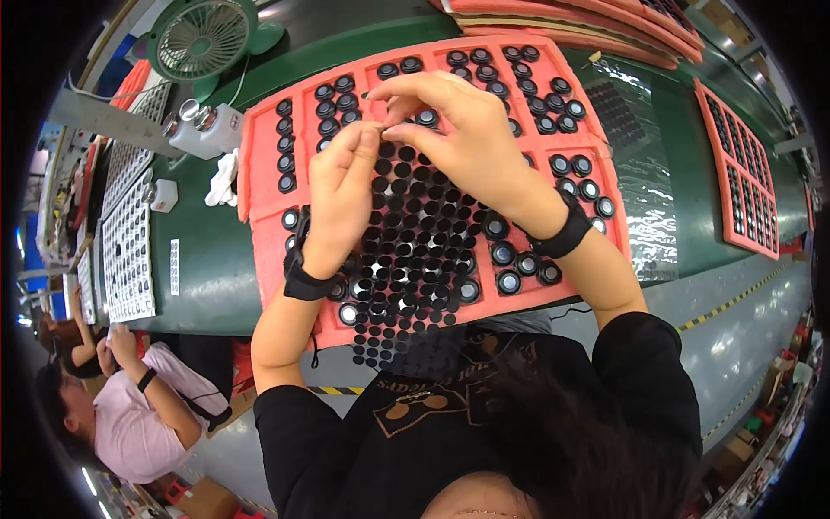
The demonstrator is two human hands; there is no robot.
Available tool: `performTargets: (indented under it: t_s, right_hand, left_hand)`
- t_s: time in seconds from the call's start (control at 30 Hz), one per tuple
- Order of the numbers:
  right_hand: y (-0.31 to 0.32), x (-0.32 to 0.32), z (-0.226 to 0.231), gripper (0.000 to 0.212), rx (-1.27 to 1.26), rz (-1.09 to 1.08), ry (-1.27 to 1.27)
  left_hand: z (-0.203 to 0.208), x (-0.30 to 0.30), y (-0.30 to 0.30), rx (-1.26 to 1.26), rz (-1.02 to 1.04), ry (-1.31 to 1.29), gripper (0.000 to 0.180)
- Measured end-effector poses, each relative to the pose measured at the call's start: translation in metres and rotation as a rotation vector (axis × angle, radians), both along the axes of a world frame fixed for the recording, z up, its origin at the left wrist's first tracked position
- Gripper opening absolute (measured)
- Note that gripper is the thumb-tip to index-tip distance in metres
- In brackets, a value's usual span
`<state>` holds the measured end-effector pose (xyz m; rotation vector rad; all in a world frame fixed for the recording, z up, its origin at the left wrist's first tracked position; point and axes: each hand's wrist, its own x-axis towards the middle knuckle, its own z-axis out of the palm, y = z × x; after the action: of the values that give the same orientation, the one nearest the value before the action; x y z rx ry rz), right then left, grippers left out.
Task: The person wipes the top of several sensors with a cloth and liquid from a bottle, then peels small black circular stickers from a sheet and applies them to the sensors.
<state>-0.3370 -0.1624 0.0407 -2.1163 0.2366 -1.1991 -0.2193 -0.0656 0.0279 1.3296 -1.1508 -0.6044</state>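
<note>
A see-through sheet of black round stickers (415, 229) hangs in front of me, its upper end at the fingertips of my left hand (341, 186). The left thumb and fingers are pinched together on that end. My right hand (462, 130) arches over from the right, its thumb tip meeting the left fingertips and its index finger curled above them. Whatever sits between the right fingers is too small to make out. Under both hands lies a pink foam tray (268, 221) with small black round parts (510, 281) standing in its compartments. The sheet hides the tray's middle.
A green fan (206, 39) and white bottles (216, 130) stand at the back left, near a crumpled white cloth (223, 179). Another filled pink tray (739, 173) lies far right; clear plastic film (648, 190) covers the green table (207, 277) beside mine. A co-worker (143, 406) sits left.
</note>
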Motion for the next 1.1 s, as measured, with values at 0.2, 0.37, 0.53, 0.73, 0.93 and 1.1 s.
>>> performTargets:
  t_s: [0.2, 0.37, 0.53, 0.73, 0.93, 1.1]
  right_hand:
    - [0.006, 0.002, -0.006, 0.039, -0.083, -0.009, 0.067]
    - [0.005, 0.007, -0.008, 0.046, -0.097, -0.010, 0.033]
    - [0.007, 0.009, -0.011, 0.046, 0.066, -0.011, -0.004]
    - [0.010, 0.008, -0.013, 0.042, 0.128, -0.018, -0.044]
    - [0.007, 0.009, -0.014, 0.037, -0.010, -0.060, -0.075]
    - [0.001, 0.013, -0.019, 0.038, -0.098, -0.095, -0.074]
  left_hand:
    - [-0.011, 0.017, -0.007, 0.132, -0.040, 0.230, 0.024]
    - [-0.005, 0.011, -0.011, 0.051, 0.017, 0.198, 0.024]
    - [-0.007, 0.005, -0.005, 0.045, 0.025, -0.028, 0.024]
    - [-0.005, 0.001, -0.002, 0.028, 0.085, -0.103, 0.026]
    - [-0.005, 0.002, -0.003, 0.011, 0.062, -0.086, 0.026]
    - [-0.010, 0.008, -0.005, 0.035, 0.035, -0.003, 0.025]
